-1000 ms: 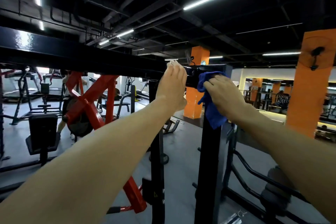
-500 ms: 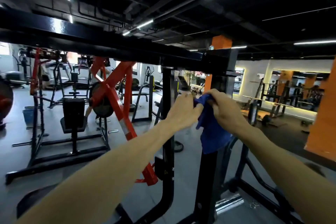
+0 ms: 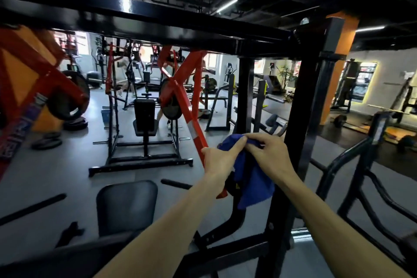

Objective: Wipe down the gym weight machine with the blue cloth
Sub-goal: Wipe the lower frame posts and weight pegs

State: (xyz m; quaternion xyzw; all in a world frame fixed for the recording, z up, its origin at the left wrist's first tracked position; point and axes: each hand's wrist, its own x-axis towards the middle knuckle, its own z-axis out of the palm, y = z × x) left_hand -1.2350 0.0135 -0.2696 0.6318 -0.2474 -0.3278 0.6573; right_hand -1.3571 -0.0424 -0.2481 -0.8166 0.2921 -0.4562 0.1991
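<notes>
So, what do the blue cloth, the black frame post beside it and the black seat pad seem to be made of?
Blue cloth: soft fabric, matte; it hangs in limp folds from both hands.
Black frame post: probably painted metal, glossy; straight square edges, light reflections.
Black seat pad: looks like padded vinyl or leather; smooth, rounded corners, dull sheen.

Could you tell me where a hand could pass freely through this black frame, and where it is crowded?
Free: the gap under the top crossbar, left of the inner black post, above the seat pad. Crowded: by the corner upright, where the left hand and right hand hold the blue cloth beside the red lever arm.
</notes>
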